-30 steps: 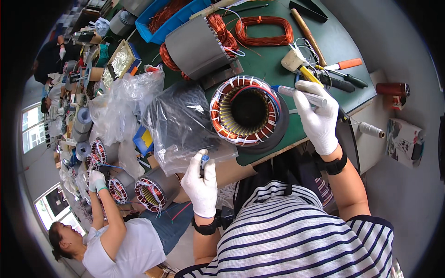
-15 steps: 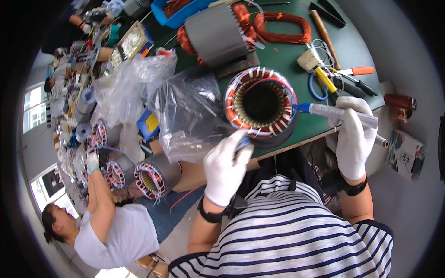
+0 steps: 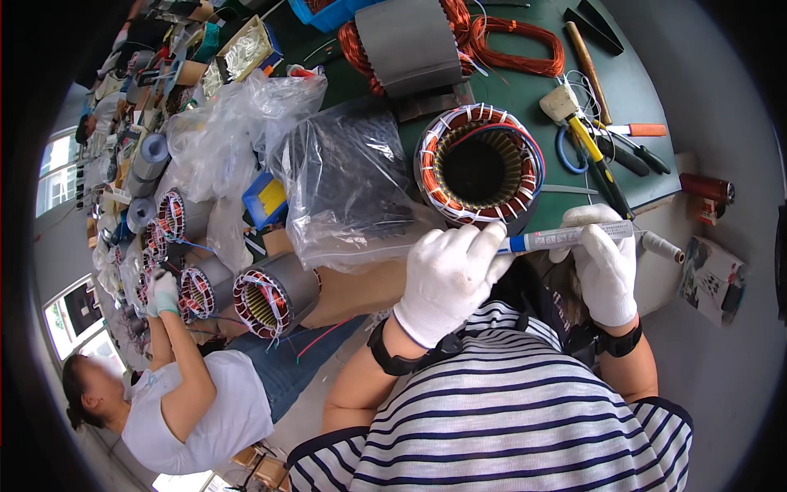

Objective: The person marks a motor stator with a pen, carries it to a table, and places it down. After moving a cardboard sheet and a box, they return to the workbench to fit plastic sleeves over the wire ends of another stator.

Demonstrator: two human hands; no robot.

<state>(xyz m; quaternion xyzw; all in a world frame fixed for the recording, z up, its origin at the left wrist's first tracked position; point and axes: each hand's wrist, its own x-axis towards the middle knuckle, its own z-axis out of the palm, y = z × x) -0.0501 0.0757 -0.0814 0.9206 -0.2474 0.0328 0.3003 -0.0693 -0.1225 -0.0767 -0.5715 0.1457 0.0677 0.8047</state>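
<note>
L hand (image 3: 449, 283) was on blue end of marker (image 3: 566, 239), R hand (image 3: 605, 266) held barrel (both w/ white gloves), near wound stator (image 3: 475, 212) on grn bench (image 3: 635, 90).

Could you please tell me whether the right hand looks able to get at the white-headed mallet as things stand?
Probably yes: the mallet lies with its black grip toward the right hand, apparently uncovered, though that hand holds a marker and would need freeing.

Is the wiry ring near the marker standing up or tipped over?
Upright. The motor stator has its opening facing up, circled by copper windings.
</note>
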